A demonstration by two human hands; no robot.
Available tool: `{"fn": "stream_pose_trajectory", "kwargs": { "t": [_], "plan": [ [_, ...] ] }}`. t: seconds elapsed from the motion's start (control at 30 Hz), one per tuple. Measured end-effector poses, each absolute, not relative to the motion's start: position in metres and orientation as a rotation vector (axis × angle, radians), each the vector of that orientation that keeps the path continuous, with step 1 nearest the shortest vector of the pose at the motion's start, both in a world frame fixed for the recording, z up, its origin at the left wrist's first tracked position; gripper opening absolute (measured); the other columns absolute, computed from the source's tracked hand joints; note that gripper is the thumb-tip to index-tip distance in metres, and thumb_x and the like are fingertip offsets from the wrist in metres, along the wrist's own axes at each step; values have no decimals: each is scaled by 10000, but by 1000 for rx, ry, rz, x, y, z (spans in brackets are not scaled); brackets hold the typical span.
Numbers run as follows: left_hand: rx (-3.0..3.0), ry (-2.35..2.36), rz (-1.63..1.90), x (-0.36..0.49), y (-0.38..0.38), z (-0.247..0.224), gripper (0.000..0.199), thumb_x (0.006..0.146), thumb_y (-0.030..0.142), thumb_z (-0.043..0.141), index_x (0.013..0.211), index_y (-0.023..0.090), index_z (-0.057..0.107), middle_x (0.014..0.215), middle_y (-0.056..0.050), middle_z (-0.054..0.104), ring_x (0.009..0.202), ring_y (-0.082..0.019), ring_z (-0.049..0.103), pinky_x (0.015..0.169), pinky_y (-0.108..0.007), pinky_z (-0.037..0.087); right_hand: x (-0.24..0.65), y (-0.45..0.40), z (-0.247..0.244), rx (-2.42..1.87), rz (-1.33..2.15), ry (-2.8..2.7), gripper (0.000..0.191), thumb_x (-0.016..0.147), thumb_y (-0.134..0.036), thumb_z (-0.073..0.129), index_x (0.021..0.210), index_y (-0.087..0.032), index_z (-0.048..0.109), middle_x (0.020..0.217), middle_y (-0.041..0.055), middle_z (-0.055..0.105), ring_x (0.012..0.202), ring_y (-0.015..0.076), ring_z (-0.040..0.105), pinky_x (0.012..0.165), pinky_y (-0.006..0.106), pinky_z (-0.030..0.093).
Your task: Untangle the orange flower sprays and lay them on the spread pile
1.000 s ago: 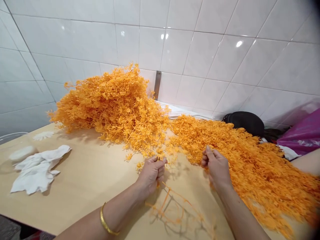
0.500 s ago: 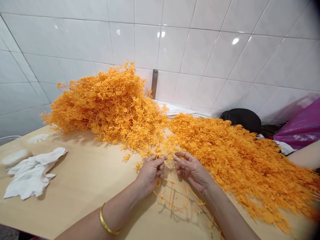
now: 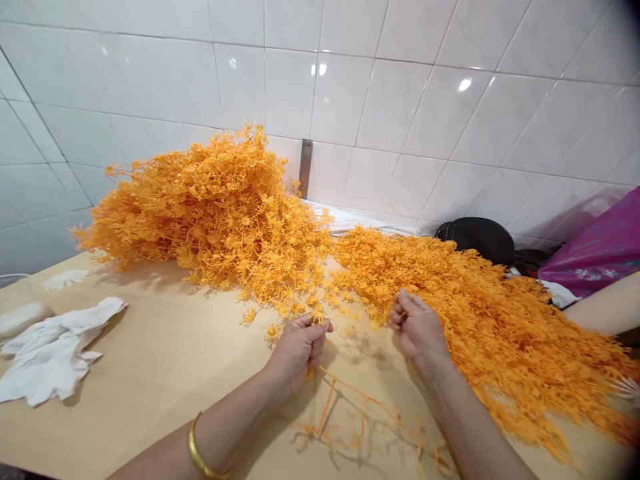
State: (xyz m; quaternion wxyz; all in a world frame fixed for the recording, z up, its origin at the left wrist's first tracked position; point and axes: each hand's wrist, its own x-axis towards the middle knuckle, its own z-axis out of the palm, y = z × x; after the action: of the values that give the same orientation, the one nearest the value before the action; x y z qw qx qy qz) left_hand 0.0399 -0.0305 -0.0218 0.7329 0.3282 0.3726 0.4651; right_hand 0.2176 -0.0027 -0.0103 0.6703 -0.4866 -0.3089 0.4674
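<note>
My left hand (image 3: 299, 347) is closed in a pinch over the table, with a small orange plastic flower piece (image 3: 317, 318) showing at its fingertips. Below it a thin orange plastic frame with short branches (image 3: 363, 400) trails toward the lower right and seems to hang from the same hand. My right hand (image 3: 421, 328) is raised at the near edge of the right-hand orange heap (image 3: 465, 300), its fingers curled together; what they hold, if anything, is hidden. A few loose orange flower pieces (image 3: 273, 333) lie just beyond my left hand.
A taller heap of orange plastic sprigs (image 3: 200, 207) stands at the back left. On the left of the table (image 3: 165, 347) lie a white cloth (image 3: 55, 353) and a white petalled piece (image 3: 66, 279). A black case (image 3: 477, 239) and a purple bag (image 3: 590, 247) sit at the back right, near a person's forearm (image 3: 605, 303).
My right hand has moved away from my left, to the right and slightly up, and its fingers have curled in. My left hand stays nearly in place while the orange frame has swung lower.
</note>
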Motion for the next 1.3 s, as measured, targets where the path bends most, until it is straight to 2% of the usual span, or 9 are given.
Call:
{"fn": "stream_pose_trajectory", "kwargs": {
  "t": [0.23, 0.4, 0.57, 0.63, 0.73, 0.9, 1.0, 1.17, 1.3],
  "plan": [
    [851, 799, 1044, 46, -28, -27, 152, 583, 234, 620, 611, 116, 528, 461, 45, 414, 380, -20, 279, 412, -203, 164, 208, -15, 4, -1065, 995, -952, 290, 636, -342, 615, 885, -208, 551, 565, -52, 478, 413, 53, 390, 390, 186, 287],
    [946, 850, 968, 46, -30, -26, 150, 652, 272, 573, 635, 124, 552, 460, 29, 454, 344, -39, 339, 409, -212, 214, 188, -31, 9, -1138, 877, -1441, 289, 695, -369, 578, 922, -193, 608, 574, -28, 468, 502, 91, 424, 486, 227, 343],
    [1162, 867, 941, 45, -33, -23, 291, 716, 259, 504, 450, 141, 490, 379, 6, 419, 342, -61, 351, 418, -227, 241, 177, -35, 0, -1235, 724, -1793, 244, 684, -321, 596, 907, -230, 638, 828, 40, 597, 766, 182, 515, 693, 288, 378],
    [1176, 882, 941, 46, -34, -22, 286, 699, 242, 527, 435, 144, 478, 390, 14, 399, 351, -53, 317, 412, -226, 211, 175, -34, -5, -1222, 717, -1798, 152, 746, -316, 525, 736, -210, 633, 708, 27, 577, 682, 160, 500, 630, 266, 365],
    [1166, 871, 988, 46, -34, -19, 304, 673, 246, 568, 413, 148, 444, 399, 42, 313, 380, -41, 240, 413, -227, 156, 173, -33, -9, -1239, 661, -1707, 292, 791, -329, 462, 539, -185, 503, 548, -9, 459, 544, 120, 415, 524, 242, 310],
    [1147, 882, 1070, 51, -33, -11, 194, 669, 295, 572, 553, 140, 572, 421, 53, 299, 424, -52, 218, 427, -218, 162, 170, -35, -4, -1244, 638, -1457, 321, 799, -360, 452, 530, -192, 399, 510, -36, 360, 499, 102, 346, 486, 237, 280],
    [1176, 853, 1095, 55, -30, -8, 219, 639, 316, 603, 523, 133, 567, 453, 37, 365, 457, -57, 262, 445, -212, 189, 164, -37, -4, -1232, 666, -1382, 333, 802, -373, 450, 532, -196, 371, 487, -49, 308, 469, 93, 301, 468, 237, 262],
    [1183, 800, 1065, 54, -30, -5, 232, 666, 311, 573, 513, 137, 569, 411, 48, 338, 412, -49, 236, 428, -216, 163, 163, -32, -6, -1179, 741, -1314, 330, 788, -390, 471, 535, -193, 391, 469, -53, 327, 443, 82, 304, 448, 235, 273],
    [1131, 868, 1026, 46, -33, -13, 255, 626, 323, 613, 481, 133, 525, 387, 62, 298, 378, -34, 195, 410, -218, 117, 198, -18, 4, -1141, 672, -889, 265, 695, -438, 560, 625, -204, 455, 467, -68, 347, 387, 69, 291, 370, 220, 238]
  ]
}}
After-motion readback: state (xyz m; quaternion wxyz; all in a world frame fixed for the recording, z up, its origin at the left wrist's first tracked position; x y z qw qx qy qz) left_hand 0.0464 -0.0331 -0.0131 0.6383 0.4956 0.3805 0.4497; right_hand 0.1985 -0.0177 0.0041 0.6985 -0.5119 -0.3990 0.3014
